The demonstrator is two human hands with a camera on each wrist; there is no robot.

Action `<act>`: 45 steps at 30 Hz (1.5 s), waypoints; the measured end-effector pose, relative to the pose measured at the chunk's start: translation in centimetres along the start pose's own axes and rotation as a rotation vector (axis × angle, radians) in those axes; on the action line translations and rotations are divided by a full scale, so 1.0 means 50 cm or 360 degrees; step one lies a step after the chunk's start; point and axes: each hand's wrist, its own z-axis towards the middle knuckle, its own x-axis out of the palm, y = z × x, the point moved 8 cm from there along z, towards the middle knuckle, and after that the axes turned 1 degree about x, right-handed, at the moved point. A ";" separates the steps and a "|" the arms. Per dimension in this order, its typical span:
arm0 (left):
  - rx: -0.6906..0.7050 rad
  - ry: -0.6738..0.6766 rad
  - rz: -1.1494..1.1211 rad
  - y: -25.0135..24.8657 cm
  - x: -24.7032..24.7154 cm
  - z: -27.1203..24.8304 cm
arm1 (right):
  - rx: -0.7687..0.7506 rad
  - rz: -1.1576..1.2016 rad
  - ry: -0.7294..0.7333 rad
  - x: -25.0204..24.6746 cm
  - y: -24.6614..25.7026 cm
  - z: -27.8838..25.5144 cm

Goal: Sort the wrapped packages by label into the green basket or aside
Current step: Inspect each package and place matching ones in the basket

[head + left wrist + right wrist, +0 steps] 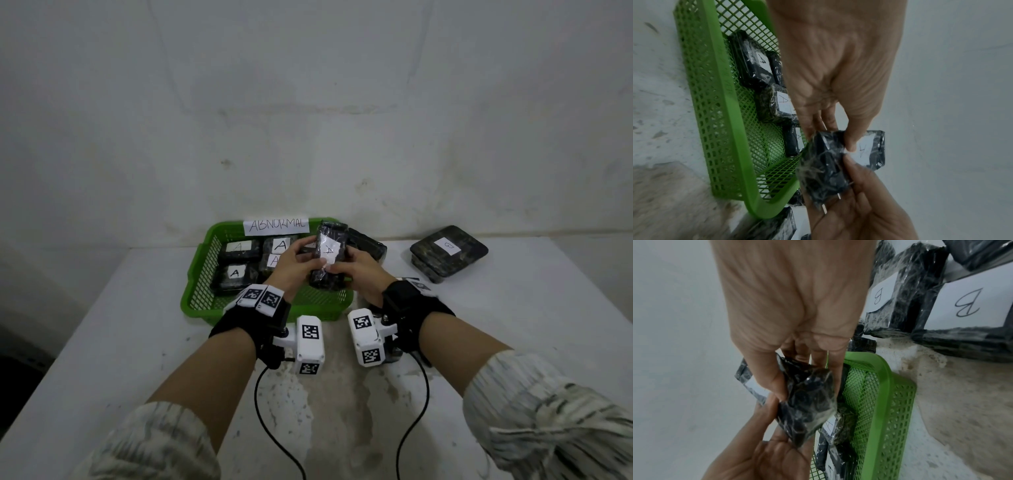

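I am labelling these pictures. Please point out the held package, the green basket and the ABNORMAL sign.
held package [329, 255]: head view, on its white label.
green basket [197, 274]: head view, on its left mesh wall.
ABNORMAL sign [276, 226]: head view, on the middle of the paper.

Both forearms end in loose sleeves, the left sleeve [161, 442] and the right sleeve [548, 418], of pale fabric with grey streaks, pushed up to leave the forearms bare. Each wrist carries a black strap: left strap [250, 318], right strap [416, 308]. A white box-shaped camera unit is mounted on each, left unit [310, 344] and right unit [366, 337], marked with black-and-white square codes. A black cable [263, 411] trails from each.
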 end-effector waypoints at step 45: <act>-0.0009 -0.0108 0.0193 -0.020 -0.007 -0.006 | -0.0150 -0.0084 -0.0225 0.001 0.029 0.000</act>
